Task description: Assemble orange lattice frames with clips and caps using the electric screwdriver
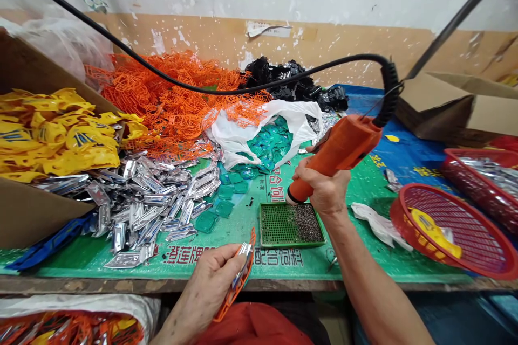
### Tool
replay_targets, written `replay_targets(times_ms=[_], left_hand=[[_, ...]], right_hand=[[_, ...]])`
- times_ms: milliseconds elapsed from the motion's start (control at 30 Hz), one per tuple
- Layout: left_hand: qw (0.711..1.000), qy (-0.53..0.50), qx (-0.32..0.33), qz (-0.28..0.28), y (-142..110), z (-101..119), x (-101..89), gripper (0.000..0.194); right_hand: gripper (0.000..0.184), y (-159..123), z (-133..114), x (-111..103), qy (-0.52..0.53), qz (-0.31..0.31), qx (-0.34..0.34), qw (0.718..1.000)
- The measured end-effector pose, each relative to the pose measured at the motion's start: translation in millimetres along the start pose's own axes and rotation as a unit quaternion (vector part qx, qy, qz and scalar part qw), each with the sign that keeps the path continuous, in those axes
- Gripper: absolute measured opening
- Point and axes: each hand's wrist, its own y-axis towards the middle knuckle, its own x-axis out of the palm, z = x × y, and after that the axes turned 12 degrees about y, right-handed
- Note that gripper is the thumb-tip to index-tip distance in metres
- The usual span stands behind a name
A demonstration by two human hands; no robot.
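- A black cable [170,78] crosses above the heaps and coils down into the tail of the tool in the right hand; nothing stands between the hands and the tray.
- Around the table's green printed cover [356,199] lie one heap each of silver plated parts [141,205], orange mesh frames [170,102] and black parts [291,81].
- One white plastic bag [259,129] holds teal pieces, and six or so teal pieces [224,208] lie loose.
- Two cardboard boxes stand at the sides, the left one [60,215] full of yellow parts [60,135]; two red baskets [453,232] sit at right.
- The right hand [326,188] wraps closed around one orange electric screwdriver [335,153], its nose just above one green perforated tray [279,226] of dark screws [307,222].
- The left hand [206,285], raised near the table edge, pinches one orange frame [238,275] with a silver strip [243,261] against it; the grip looks firm, though the fingers partly hide how the two pieces meet.
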Motion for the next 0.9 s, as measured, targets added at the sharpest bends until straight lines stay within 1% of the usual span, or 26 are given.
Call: replay_targets(times_ms=[200,333,500,633,733,800,900], left_hand=[[1.000,0.000,0.019,0.007,-1,2,0.9,0.041],[1.000,-0.001,0.026,-0.002,0,0,2.8,0.037],[0.999,-0.020,0.034,-0.011,0,0,5.3,0.033],[0.999,-0.038,0.038,-0.011,0,3,7.2,0.031],[0.998,-0.058,0.034,-0.011,0,1,9.2,0.032],[0.996,-0.076,0.038,-0.013,1,-2,10.3,0.033],[0.994,-0.098,0.042,-0.020,2,-4,10.7,0.034]], right_hand=[[0.015,0,-1,2,0.001,0.006,0.003,1.000],[0.014,3,-4,1,0.007,0.007,-0.011,1.000],[0.014,1,-23,4,0.049,-0.005,-0.017,0.999],[0.019,-17,-49,16,0.112,-0.015,0.011,0.994],[0.022,-36,-65,28,0.146,-0.045,0.051,0.987],[0.025,-48,-70,35,0.163,-0.071,0.067,0.982],[0.035,-59,-70,41,0.177,-0.100,0.079,0.976]])
